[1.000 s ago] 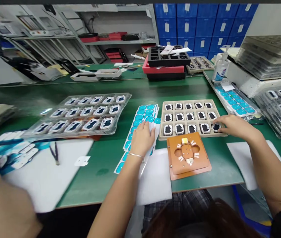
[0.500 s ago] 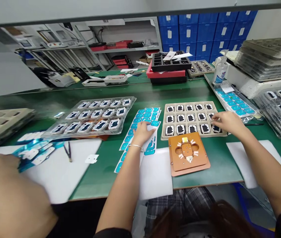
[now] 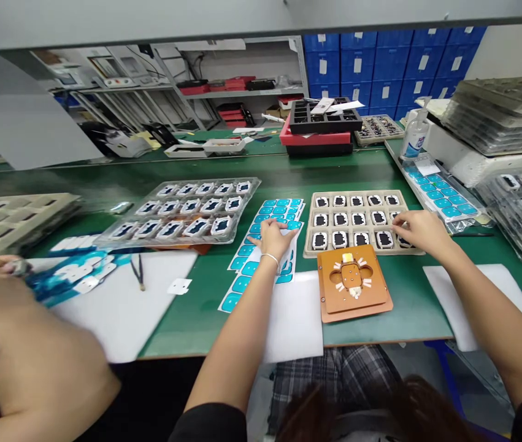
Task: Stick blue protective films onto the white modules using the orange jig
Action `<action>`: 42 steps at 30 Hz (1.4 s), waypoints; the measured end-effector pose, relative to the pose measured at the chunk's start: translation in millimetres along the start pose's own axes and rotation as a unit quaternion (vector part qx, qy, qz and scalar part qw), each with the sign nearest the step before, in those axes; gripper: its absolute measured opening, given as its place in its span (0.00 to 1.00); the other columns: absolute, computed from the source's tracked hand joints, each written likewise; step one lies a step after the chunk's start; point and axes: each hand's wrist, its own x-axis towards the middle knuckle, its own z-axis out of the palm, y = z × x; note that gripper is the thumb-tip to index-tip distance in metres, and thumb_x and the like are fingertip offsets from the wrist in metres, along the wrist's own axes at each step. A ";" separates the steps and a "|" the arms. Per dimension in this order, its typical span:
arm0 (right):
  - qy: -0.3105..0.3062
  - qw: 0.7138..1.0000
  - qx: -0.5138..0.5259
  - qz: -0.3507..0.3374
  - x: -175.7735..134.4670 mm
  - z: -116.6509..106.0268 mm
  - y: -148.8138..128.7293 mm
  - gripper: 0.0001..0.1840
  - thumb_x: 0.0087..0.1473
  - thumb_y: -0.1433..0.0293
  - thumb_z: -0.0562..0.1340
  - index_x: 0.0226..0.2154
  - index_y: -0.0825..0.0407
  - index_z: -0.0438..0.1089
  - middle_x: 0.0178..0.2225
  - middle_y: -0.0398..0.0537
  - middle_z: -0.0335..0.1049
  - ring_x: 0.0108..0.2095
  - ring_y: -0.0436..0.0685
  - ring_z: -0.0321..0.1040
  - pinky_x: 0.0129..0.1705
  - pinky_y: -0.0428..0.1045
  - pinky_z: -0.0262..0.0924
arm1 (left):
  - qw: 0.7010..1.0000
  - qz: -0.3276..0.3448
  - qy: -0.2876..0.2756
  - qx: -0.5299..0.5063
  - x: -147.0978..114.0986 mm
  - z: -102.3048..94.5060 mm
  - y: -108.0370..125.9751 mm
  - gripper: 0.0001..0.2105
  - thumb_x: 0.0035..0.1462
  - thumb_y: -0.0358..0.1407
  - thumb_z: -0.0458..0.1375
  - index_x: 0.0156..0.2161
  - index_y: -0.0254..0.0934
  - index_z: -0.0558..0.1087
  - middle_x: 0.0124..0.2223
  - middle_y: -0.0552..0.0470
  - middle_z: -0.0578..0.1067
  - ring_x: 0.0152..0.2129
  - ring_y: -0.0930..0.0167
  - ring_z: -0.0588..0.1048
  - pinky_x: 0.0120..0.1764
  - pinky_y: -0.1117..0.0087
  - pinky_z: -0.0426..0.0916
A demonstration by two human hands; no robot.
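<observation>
My left hand (image 3: pixel 275 239) lies over sheets of blue stickers (image 3: pixel 242 283), fingers spread and resting on the paper. At the right end of a beige tray (image 3: pixel 309 250), my right hand (image 3: pixel 422 233) has its fingertips pinched on a white-framed black part, mostly covered by the fingers. Similar white-framed black parts (image 3: pixel 358 219) sit in rows in that tray. An orange-brown fixture plate (image 3: pixel 378 299) lies in front of the tray, with a shaped recess and white strips around it. A white foam sheet (image 3: pixel 295 325) is beside the plate, under my left forearm.
On the left, a co-worker's arm (image 3: pixel 44 362) reaches over blue film, white pieces and tweezers (image 3: pixel 139 275). A clear tray (image 3: pixel 237 218) of parts stands behind. Stacked trays (image 3: pixel 486 116) and a pump bottle (image 3: pixel 414 138) are at right; red and black boxes (image 3: pixel 318 138) at the back.
My left hand's fingers have spread further over the sticker sheets. My right hand remains at the tray's right end. The co-worker's hand has shifted, and the whole view has moved slightly.
</observation>
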 end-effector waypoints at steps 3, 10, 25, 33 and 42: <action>0.000 1.000 0.000 0.000 -0.4 -0.2 0.4 0.12 0.57 0.63 0.58 0.34 0.49 0.77 0.35 0.48 0.80 0.34 0.60 0.73 0.27 0.48 0.51 | 1.000 -0.001 0.011 -0.008 0.8 0.6 -1.4 0.11 0.51 0.40 0.65 0.37 0.38 0.71 0.61 0.43 0.64 0.62 0.58 0.62 0.67 0.48 0.43; -0.011 1.000 0.005 -0.001 -0.4 -1.9 -2.3 0.13 0.57 0.61 0.59 0.34 0.49 0.77 0.33 0.48 0.79 0.33 0.59 0.73 0.28 0.48 0.52 | 1.000 -0.011 0.014 -0.024 2.5 0.9 -2.1 0.11 0.49 0.38 0.66 0.37 0.38 0.73 0.60 0.43 0.65 0.62 0.59 0.62 0.67 0.48 0.40; -0.019 1.000 0.009 -0.007 -2.8 -5.7 -4.8 0.14 0.58 0.60 0.58 0.34 0.49 0.77 0.34 0.49 0.79 0.34 0.61 0.73 0.27 0.48 0.51 | 0.999 0.004 0.022 -0.033 0.5 -1.1 -0.9 0.13 0.47 0.36 0.67 0.38 0.39 0.73 0.60 0.43 0.66 0.61 0.58 0.63 0.66 0.45 0.44; -0.067 0.995 0.032 -0.067 -1.3 -5.5 -4.5 0.11 0.59 0.68 0.58 0.39 0.51 0.76 0.37 0.50 0.79 0.37 0.60 0.73 0.33 0.49 0.58 | 0.992 0.122 0.029 -0.018 -9.6 -6.2 8.8 0.06 0.51 0.31 0.61 0.34 0.40 0.68 0.41 0.50 0.78 0.48 0.59 0.74 0.65 0.41 0.41; -0.139 0.976 0.083 -0.144 -9.6 -3.5 -16.4 0.07 0.53 0.67 0.66 0.36 0.51 0.76 0.34 0.51 0.76 0.41 0.64 0.70 0.39 0.52 0.60 | 0.896 0.436 0.033 -0.080 -86.3 -43.6 30.0 0.03 0.59 0.32 0.56 0.37 0.43 0.71 0.36 0.57 0.80 0.37 0.69 0.76 0.56 0.59 0.63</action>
